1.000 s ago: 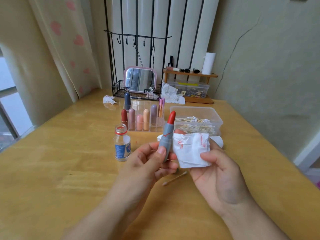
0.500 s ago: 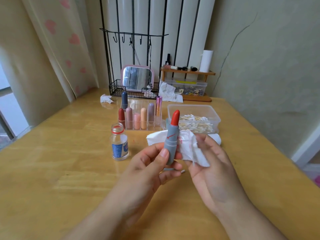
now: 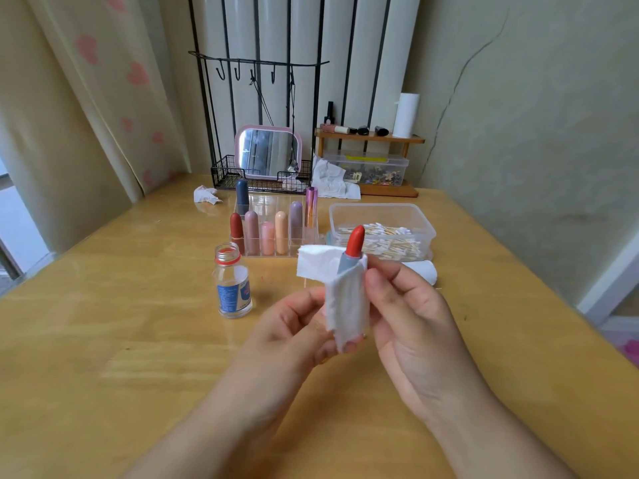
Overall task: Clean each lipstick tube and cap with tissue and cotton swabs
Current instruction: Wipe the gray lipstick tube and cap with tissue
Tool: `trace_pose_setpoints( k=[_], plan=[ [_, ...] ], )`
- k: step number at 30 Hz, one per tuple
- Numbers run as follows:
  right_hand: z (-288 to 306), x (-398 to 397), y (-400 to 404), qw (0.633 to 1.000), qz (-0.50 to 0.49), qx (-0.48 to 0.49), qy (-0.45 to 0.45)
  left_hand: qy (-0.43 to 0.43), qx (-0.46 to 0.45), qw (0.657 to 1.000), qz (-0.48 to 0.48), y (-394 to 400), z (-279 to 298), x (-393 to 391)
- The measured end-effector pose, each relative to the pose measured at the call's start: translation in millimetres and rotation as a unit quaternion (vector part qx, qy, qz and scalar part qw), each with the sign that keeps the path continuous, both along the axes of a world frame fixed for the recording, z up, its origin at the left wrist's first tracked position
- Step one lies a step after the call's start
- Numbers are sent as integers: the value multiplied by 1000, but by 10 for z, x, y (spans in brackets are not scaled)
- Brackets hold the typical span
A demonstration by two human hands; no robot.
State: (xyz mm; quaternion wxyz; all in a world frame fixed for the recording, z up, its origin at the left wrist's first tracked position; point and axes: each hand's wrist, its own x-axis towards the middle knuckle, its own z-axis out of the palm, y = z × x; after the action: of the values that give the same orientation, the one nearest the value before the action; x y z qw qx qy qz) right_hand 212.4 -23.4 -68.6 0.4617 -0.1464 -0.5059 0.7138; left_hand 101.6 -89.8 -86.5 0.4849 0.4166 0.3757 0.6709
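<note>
Both hands met above the desk's [image 3: 103,340] middle: left hand [image 3: 294,326] gripped the lipstick tube [image 3: 347,264] low, right hand [image 3: 408,312] pinched the tissue [image 3: 345,299] around it, probably for wiping its barrel.

A yellow wooden counter [image 3: 103,340] fills the room's middle. At twelve o'clock, white vertical panels [image 3: 311,46] with black bars rise behind a small wooden shelf [image 3: 370,136]. A heart-print curtain [image 3: 114,81] hangs at ten o'clock beside a daylit window [image 3: 17,229]. A cracked pale-green wall [image 3: 536,115] stands at two o'clock.
</note>
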Motion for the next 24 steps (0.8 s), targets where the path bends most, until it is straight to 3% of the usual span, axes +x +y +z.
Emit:
trace_pose_setpoints(
  k=[8, 17, 24],
  plan=[
    [24, 75, 43, 996, 57, 37, -49, 60, 2, 998, 12, -1, -4, -6],
    [6, 52, 57, 995, 18, 83, -56, 72, 33, 997, 25, 12, -13, 30],
    [26, 89, 31, 994, 54, 77, -51, 15, -30, 998, -48, -14, 16, 33]
  ],
)
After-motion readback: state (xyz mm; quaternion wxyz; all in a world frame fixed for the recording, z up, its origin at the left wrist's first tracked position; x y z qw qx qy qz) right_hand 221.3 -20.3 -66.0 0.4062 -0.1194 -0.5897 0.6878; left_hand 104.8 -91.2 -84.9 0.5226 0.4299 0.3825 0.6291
